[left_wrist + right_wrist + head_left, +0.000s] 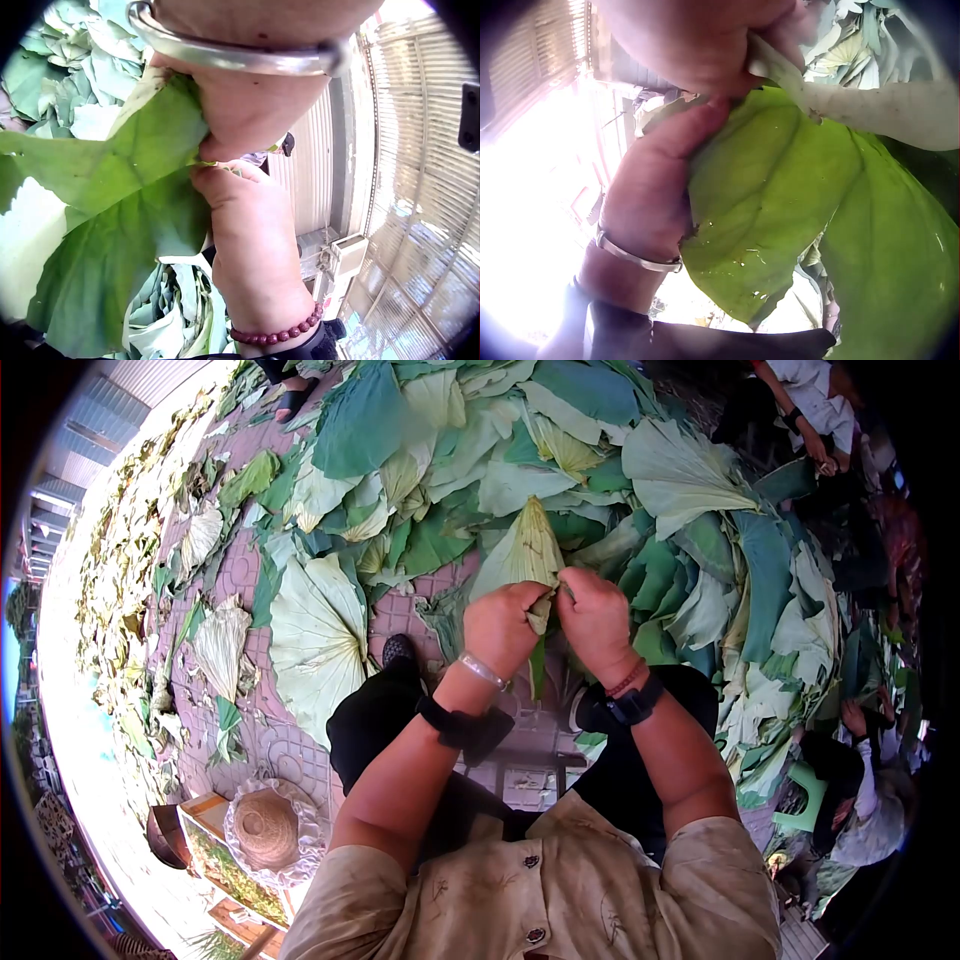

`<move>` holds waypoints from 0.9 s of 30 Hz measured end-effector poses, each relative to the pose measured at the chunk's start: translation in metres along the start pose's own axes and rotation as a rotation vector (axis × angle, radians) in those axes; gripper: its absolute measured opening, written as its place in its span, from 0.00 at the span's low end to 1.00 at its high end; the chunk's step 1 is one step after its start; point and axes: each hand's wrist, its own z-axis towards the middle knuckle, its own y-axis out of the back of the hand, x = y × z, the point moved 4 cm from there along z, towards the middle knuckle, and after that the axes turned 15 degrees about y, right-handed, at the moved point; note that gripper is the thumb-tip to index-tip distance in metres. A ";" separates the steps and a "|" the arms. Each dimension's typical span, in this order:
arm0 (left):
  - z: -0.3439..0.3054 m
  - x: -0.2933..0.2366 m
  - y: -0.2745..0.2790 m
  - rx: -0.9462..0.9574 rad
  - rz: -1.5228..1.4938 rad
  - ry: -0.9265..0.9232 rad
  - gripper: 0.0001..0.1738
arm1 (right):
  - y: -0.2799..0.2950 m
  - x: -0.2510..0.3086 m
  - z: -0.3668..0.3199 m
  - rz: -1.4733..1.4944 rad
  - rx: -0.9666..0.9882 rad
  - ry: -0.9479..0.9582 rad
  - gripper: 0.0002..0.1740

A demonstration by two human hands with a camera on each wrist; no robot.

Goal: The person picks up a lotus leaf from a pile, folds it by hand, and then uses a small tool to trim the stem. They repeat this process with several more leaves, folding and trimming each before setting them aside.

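Both hands pinch a lotus leaf [525, 550] at its edge, in front of the person's knees. My left hand [500, 628], with a silver bangle, grips it on one side. Close beside it, my right hand [597, 620], with a red bead bracelet, holds the other side. In the head view the leaf looks folded, its pale yellowish side up and its tip pointing away. Its green face [142, 150] hangs below the hands in the left wrist view. In the right wrist view the green leaf [780, 180] spreads below the meeting fingers, with a torn gap in it.
A broad heap of lotus leaves [450, 480] lies ahead and to the right. One large leaf [318, 635] lies on the brick paving [265, 710] to the left. A straw hat [268, 830] sits at lower left, a green stool [800, 798] at right. Other people are at the right edge.
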 end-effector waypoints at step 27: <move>-0.001 -0.003 0.003 0.043 -0.026 0.015 0.08 | 0.013 0.006 0.010 -0.245 0.146 0.089 0.08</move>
